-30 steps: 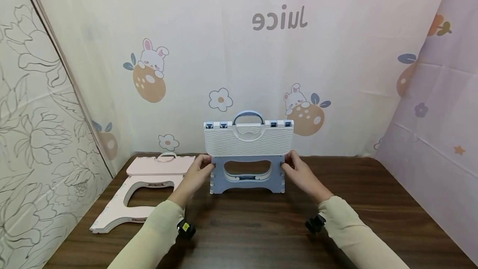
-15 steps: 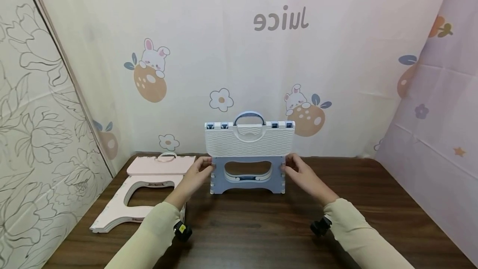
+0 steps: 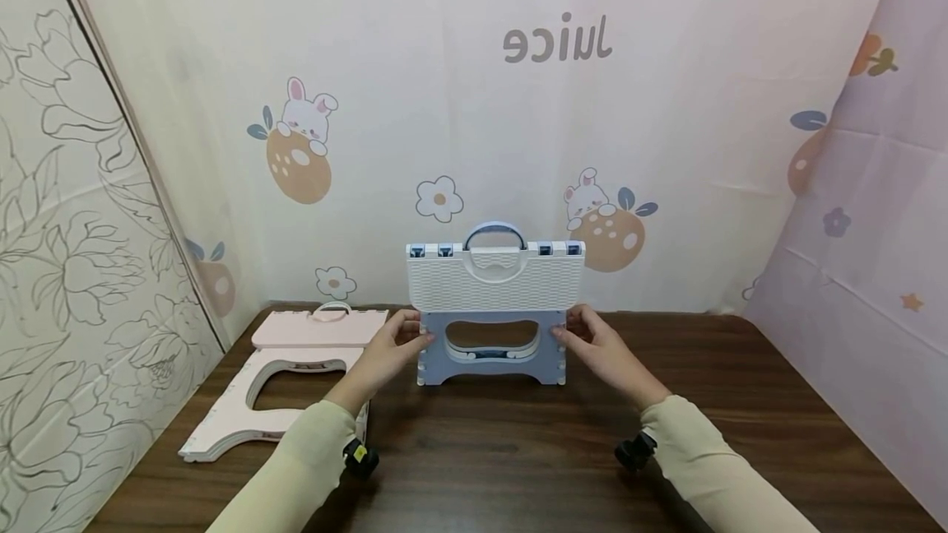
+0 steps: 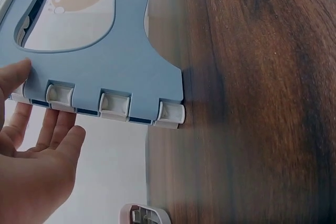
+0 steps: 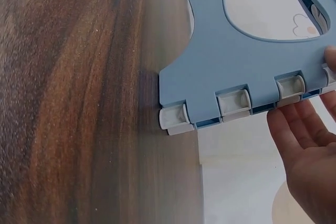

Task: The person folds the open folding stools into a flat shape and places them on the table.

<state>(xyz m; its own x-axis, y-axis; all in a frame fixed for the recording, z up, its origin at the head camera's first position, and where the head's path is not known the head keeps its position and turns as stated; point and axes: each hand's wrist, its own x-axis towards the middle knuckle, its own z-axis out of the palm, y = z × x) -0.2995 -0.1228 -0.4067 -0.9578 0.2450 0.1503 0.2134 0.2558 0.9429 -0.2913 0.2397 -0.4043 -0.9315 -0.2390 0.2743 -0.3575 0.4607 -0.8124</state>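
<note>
A folding stool [image 3: 444, 285], folded flat, stands upright on the table before me. It has a white woven-textured seat panel, a carry handle [image 3: 494, 228] on top, and a blue leg panel [image 4: 100, 69] with an oval cutout. My left hand [image 3: 387, 345] pinches its left side edge, thumb on the blue front and fingers behind. On the opposite edge my right hand [image 3: 601, 345] holds it the same way, its fingers [image 5: 303, 124] curled under the hinge side in the right wrist view. White hinge knuckles [image 5: 234, 101] run along the edge.
A pink folding stool [image 3: 296, 329], also folded, lies flat on the dark wooden table [image 3: 489, 467] at the left, beneath my left forearm. A printed curtain [image 3: 385, 105] hangs close behind the table's back edge.
The stool stays standing in place. Both thumbs have slid slightly inward onto its blue front, and my forearms have spread a little outward.
</note>
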